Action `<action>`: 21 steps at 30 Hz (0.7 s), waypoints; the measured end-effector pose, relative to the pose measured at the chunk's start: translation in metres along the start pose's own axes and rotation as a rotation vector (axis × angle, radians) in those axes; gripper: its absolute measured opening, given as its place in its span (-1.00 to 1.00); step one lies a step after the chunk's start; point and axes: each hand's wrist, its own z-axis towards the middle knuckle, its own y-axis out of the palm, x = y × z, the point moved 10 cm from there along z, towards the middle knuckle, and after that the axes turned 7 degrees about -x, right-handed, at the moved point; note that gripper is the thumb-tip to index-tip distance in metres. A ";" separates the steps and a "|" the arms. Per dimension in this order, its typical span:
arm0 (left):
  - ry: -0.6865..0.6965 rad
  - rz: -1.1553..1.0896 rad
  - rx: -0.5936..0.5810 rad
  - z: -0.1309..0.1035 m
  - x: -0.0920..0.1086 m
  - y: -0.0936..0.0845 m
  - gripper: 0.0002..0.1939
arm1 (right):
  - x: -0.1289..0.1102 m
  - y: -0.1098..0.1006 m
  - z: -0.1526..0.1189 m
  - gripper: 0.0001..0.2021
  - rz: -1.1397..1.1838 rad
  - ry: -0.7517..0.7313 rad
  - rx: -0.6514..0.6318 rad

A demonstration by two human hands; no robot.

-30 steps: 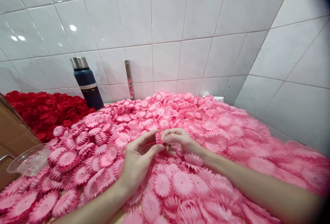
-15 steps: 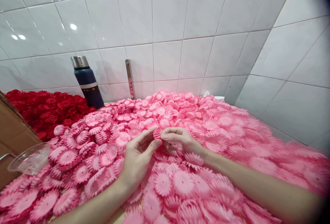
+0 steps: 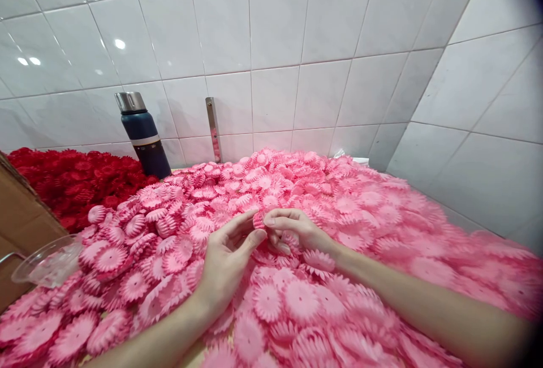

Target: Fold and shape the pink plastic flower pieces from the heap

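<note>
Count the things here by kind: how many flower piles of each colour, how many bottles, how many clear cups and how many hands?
Pink flower pile: 1
Red flower pile: 1
Blue bottle: 1
Clear cup: 1
Hands: 2, left hand and right hand, both pinching one pink flower
Total: 6

I log: glossy white tiled walls meeting in a corner at right; ceiling-light reflections on the left tiles; a vertical metal strip fixed low on the back wall.
</note>
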 end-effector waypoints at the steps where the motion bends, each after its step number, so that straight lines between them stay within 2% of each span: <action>1: -0.002 0.001 0.006 0.000 0.000 -0.001 -0.69 | 0.000 0.000 0.000 -0.86 0.001 -0.002 -0.003; 8: -0.036 0.006 0.092 0.000 -0.006 -0.012 -0.66 | 0.000 0.003 0.000 -0.87 -0.070 0.015 -0.039; 14: -0.026 0.036 -0.010 0.002 -0.004 -0.004 -0.70 | -0.001 0.002 -0.001 -0.83 -0.060 0.014 -0.028; 21: -0.066 0.039 -0.006 0.002 -0.003 -0.002 -0.72 | -0.004 0.006 -0.002 -0.83 -0.148 0.011 -0.059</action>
